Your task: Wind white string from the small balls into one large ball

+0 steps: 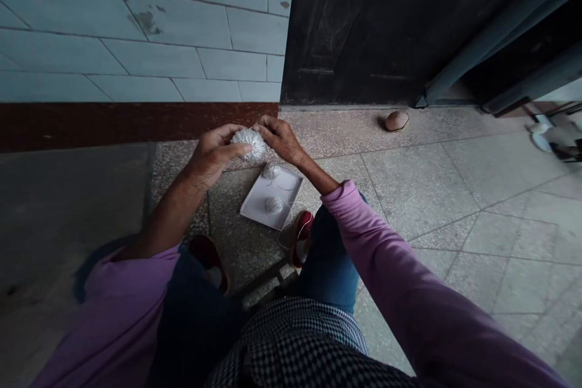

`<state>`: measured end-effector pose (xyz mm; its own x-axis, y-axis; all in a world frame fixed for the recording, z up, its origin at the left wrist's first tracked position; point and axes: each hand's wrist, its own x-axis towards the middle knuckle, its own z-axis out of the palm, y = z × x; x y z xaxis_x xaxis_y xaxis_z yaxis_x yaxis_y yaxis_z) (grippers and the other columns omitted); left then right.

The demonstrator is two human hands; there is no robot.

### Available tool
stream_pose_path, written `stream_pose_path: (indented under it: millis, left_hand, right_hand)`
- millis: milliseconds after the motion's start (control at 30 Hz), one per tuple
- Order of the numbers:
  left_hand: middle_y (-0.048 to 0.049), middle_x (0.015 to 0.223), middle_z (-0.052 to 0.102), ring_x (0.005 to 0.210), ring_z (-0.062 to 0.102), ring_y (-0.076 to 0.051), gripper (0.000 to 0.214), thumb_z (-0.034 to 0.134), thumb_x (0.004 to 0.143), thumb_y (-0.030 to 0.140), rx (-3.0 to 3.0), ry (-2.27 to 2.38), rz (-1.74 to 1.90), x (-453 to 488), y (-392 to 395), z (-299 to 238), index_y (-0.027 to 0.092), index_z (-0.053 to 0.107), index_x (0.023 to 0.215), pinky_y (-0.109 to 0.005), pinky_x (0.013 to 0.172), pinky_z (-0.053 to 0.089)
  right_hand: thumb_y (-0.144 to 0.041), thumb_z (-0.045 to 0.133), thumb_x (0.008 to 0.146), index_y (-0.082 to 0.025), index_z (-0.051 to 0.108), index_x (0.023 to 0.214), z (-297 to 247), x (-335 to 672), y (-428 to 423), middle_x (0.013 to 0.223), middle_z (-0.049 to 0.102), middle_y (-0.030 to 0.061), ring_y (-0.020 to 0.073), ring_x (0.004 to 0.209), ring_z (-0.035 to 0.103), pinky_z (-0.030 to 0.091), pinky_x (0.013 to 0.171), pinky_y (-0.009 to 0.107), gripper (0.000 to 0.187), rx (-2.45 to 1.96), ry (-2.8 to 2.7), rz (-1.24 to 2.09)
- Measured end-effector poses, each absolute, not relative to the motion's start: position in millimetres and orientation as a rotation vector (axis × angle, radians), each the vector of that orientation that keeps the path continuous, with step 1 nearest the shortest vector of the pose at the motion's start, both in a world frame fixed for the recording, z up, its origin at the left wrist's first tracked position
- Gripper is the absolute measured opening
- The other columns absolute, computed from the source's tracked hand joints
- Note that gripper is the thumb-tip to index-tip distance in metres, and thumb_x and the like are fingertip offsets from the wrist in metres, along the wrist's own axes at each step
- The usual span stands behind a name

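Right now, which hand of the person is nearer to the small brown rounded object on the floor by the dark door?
Right. The right hand is left of the brown object in the picture; the left hand, holding the round white thread ball, is farther left.

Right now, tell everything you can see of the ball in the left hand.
The ball is white, rounded, ridged, apparently wound string, its strands converging. The left hand holds it in the air, thumb across its near face. The right hand is at its right edge; whether it pinches a strand is unclear. In the picture it appears just above the box.
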<state>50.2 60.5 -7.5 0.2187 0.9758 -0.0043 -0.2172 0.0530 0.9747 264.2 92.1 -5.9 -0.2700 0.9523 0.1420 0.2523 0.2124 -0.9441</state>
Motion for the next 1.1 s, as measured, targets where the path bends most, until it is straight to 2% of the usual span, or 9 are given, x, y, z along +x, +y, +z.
stream_pose_path:
  millis: [200, 333, 533, 633, 733, 867, 1000, 1100]
  left_hand:
    - [-0.0064, 0.106, 0.084, 0.106, 0.076, -0.029, 0.066, 0.12, 0.064, 0.044, 1.028, 0.924, 1.303, 35.7, 69.9, -2.4, 0.022, 0.081, 0.112, -0.043, 0.099, 0.066]
    - [-0.0023, 0.1, 0.081, 0.105, 0.071, -0.028, 0.062, 0.116, 0.065, 0.045, 1.141, 1.091, 1.354, 26.1, 71.3, -3.4, 0.022, 0.079, 0.109, -0.04, 0.098, 0.059]
    - [-0.0024, 0.1, 0.085, 0.106, 0.071, -0.033, 0.046, 0.098, 0.061, 0.043, 1.497, 1.392, 1.176, 20.5, 66.5, 0.2, 0.024, 0.085, 0.101, -0.039, 0.093, 0.053]
    - [-0.0046, 0.1, 0.087, 0.104, 0.075, -0.035, 0.043, 0.1, 0.067, 0.048, 1.502, 1.265, 0.92, 17.5, 63.6, 0.4, 0.023, 0.087, 0.099, -0.039, 0.09, 0.056]
    - [-0.0063, 0.099, 0.087, 0.105, 0.079, -0.037, 0.046, 0.109, 0.072, 0.055, 1.412, 1.107, 0.812, 15.5, 61.8, -2.7, 0.023, 0.085, 0.094, -0.038, 0.086, 0.06]
    - [-0.0062, 0.086, 0.082, 0.088, 0.077, -0.032, 0.055, 0.117, 0.065, 0.06, 1.292, 1.074, 0.807, 19.8, 59.2, -5.6, 0.023, 0.086, 0.09, -0.033, 0.068, 0.057]
    - [-0.0073, 0.08, 0.081, 0.059, 0.07, -0.024, 0.055, 0.116, 0.071, 0.065, 1.265, 1.057, 0.785, 27.9, 56.0, -8.0, 0.024, 0.084, 0.089, -0.028, 0.047, 0.046]
    - [-0.0056, 0.079, 0.078, 0.053, 0.068, -0.021, 0.058, 0.118, 0.075, 0.067, 1.279, 0.991, 0.811, 31.7, 56.4, -12.6, 0.025, 0.081, 0.09, -0.026, 0.042, 0.043]
  right_hand:
    - [-0.046, 0.078, 0.133, -0.024, 0.066, 0.088, -10.6, 242.9, 80.7, 0.089, 0.068, 0.0009, 0.0229, 0.094, 0.064, 0.052, 0.095, 0.036, 0.051, -1.162, -1.939, 1.172]
    - [-0.03, 0.08, 0.133, -0.023, 0.072, 0.094, -9.0, 237.5, 69.2, 0.094, 0.072, 0.0014, 0.0231, 0.095, 0.068, 0.052, 0.099, 0.034, 0.04, -1.114, -2.109, 1.15]
    - [-0.032, 0.081, 0.131, -0.02, 0.076, 0.095, 0.4, 245.7, 63.0, 0.095, 0.074, 0.0013, 0.0217, 0.093, 0.069, 0.05, 0.098, 0.033, 0.038, -0.987, -2.11, 1.149]
    - [-0.035, 0.08, 0.131, -0.021, 0.073, 0.093, 10.1, 255.1, 62.8, 0.097, 0.075, 0.0034, 0.0237, 0.097, 0.07, 0.051, 0.099, 0.034, 0.041, -1.026, -2.022, 1.114]
    - [-0.038, 0.079, 0.13, -0.023, 0.068, 0.089, 19.4, 263.3, 61.7, 0.093, 0.072, 0.0036, 0.0254, 0.096, 0.067, 0.052, 0.096, 0.036, 0.046, -1.092, -1.927, 1.078]
    - [-0.037, 0.086, 0.126, -0.026, 0.06, 0.083, 21.9, 264.6, 60.1, 0.085, 0.063, 0.0004, 0.024, 0.091, 0.06, 0.049, 0.09, 0.035, 0.052, -1.184, -1.838, 1.089]
    - [-0.037, 0.088, 0.125, -0.027, 0.056, 0.08, 15.6, 258.0, 63.7, 0.081, 0.058, -0.0003, 0.0236, 0.089, 0.056, 0.046, 0.085, 0.036, 0.057, -1.263, -1.795, 1.099]
    - [-0.037, 0.086, 0.127, -0.028, 0.054, 0.08, 10.6, 253.8, 69.4, 0.081, 0.057, 0.0002, 0.0237, 0.088, 0.054, 0.046, 0.086, 0.036, 0.058, -1.29, -1.792, 1.101]
